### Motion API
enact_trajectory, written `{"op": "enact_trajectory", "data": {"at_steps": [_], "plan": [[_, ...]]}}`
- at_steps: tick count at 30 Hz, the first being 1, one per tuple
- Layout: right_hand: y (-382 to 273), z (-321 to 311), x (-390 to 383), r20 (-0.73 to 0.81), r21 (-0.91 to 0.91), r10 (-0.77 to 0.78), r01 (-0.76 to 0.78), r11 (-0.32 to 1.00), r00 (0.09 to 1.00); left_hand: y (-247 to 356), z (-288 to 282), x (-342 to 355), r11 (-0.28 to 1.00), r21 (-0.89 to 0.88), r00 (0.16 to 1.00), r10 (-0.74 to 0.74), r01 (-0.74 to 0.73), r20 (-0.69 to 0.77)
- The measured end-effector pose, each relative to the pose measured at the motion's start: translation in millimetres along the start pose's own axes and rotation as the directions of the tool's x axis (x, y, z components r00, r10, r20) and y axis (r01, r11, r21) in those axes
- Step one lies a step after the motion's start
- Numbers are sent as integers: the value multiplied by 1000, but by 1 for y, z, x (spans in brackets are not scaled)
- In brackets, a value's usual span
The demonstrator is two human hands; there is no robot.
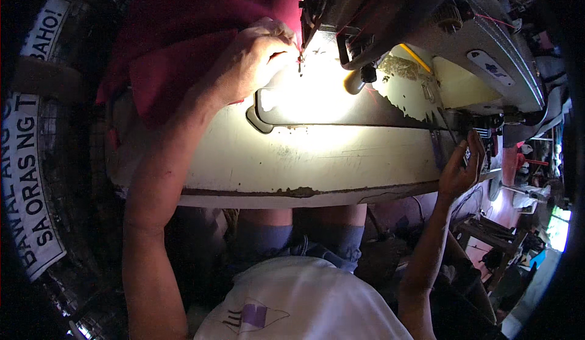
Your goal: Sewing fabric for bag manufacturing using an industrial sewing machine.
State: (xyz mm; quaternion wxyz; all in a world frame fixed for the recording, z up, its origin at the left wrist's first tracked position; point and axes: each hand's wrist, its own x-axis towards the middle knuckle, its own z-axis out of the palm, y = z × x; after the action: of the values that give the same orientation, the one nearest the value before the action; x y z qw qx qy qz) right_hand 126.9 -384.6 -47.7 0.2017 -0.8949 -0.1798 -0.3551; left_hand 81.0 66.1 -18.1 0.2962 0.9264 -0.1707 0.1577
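My left hand [259, 56] is raised beside the needle area of a dark sewing machine [378, 11], its fingers bent together in a pinch. Glare and the hand itself hide what lies between the fingertips. Maroon cloth [177, 47] spreads behind and left of that hand, over the machine table [317, 157]. Toward the table's right end, my right hand [462, 168] is closed around a slim dark pointed tool [450, 129], its tip directed away from me. The grip covers most of it, so its exact kind does not show.
A bright lamp glow falls on the metal bed plate. Below the machine arm is a rounded yellowish piece [353, 83]; a yellow stick [415, 58] lies farther right. The table's front edge [292, 192] is chipped. Lettered signs [36, 187] stand at left, and a wooden stand [499, 242] at right.
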Motion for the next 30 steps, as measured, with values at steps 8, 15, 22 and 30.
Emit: {"op": "enact_trajectory", "data": {"at_steps": [8, 15, 22, 30], "plan": [[-5, 1, 2, -10, -45, 27, -27, 999, 1000, 5, -5, 0, 997, -53, 998, 63, -64, -13], [-9, -1, 5, -52, -21, 17, -18, 1000, 998, 9, 4, -10, 989, -113, 992, 85, -95, -94], [20, -3, 5, -156, -55, 26, -34, 998, 988, 12, 5, -15, 983, -138, 992, 116, -121, -49], [97, -90, 188, 61, -569, -425, 382, 728, 903, 13, 11, -15, 987, -74, 981, 133, -145, -143]]}}
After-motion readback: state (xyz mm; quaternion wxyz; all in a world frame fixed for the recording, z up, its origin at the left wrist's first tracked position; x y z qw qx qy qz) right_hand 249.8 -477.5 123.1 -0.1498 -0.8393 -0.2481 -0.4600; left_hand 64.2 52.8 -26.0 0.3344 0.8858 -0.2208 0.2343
